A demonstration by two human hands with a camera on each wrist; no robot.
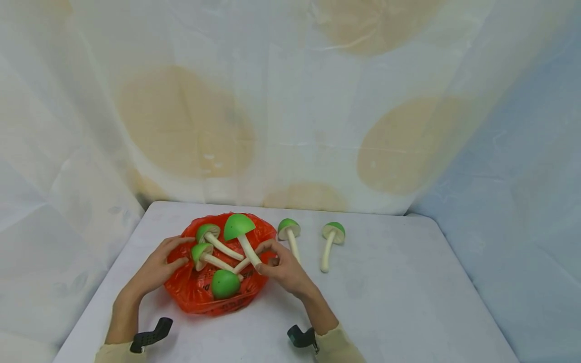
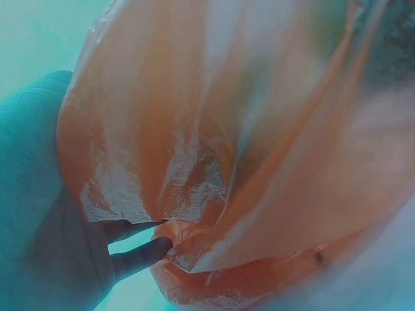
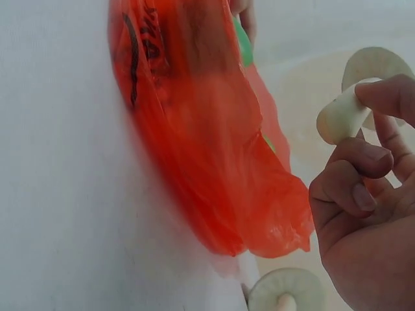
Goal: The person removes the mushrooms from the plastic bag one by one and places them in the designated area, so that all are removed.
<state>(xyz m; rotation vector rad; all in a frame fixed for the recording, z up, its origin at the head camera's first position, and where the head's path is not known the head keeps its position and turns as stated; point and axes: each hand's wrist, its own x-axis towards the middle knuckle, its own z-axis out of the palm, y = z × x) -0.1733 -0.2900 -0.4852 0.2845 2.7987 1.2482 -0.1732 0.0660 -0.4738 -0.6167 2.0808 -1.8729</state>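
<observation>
A red plastic bag [image 1: 195, 297] lies opened wide on the white table, with 3 green-capped toy mushrooms inside: one at the back [image 1: 220, 245], one at the left [image 1: 202, 254] and one at the front [image 1: 225, 284]. My left hand [image 1: 152, 267] grips the bag's left rim; in the left wrist view the plastic [image 2: 175, 142] hides part of the fingers. Over the bag's right side, my right hand [image 1: 283, 267] pinches the stem of another toy mushroom [image 1: 239, 227], its cap tilted up and away. The right wrist view shows thumb and fingers on that pale stem [image 3: 340, 120].
Right of the bag, two more green-capped mushrooms lie on the table, one close to it [image 1: 290, 234] and one farther right [image 1: 330, 244]. A pale, tan-spotted sheet [image 1: 299, 101] hangs behind the table [image 1: 408, 297] and down both sides.
</observation>
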